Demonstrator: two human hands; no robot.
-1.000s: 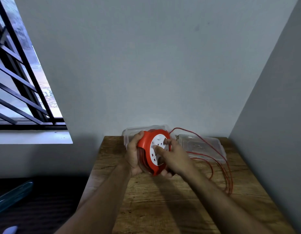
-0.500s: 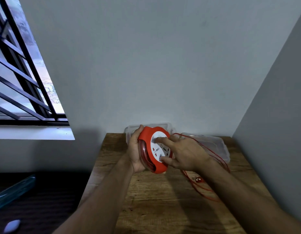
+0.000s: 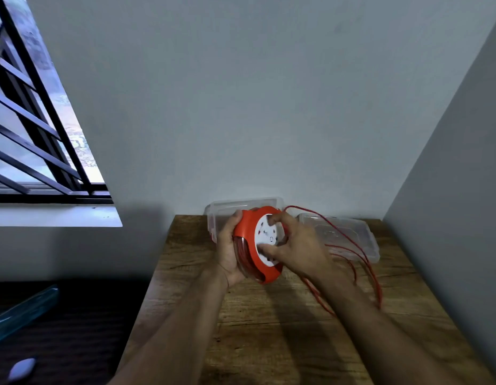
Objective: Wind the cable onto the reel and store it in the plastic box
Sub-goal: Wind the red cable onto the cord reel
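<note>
The red reel (image 3: pixel 248 240) is held upright above the wooden counter (image 3: pixel 269 329), its white socket face (image 3: pixel 269 238) turned toward the right hand (image 3: pixel 299 245). The left hand (image 3: pixel 228 251) grips the reel from its left side, thumb over the top rim. The right hand's fingers are curled onto the white face, pinching it. Red cable (image 3: pixel 363 262) leaves the top of the reel and loops loosely over the counter to the reel's right. The clear plastic box (image 3: pixel 213 218) stands just behind the reel, its lid (image 3: pixel 349 240) lying to the reel's right, under the cable
</note>
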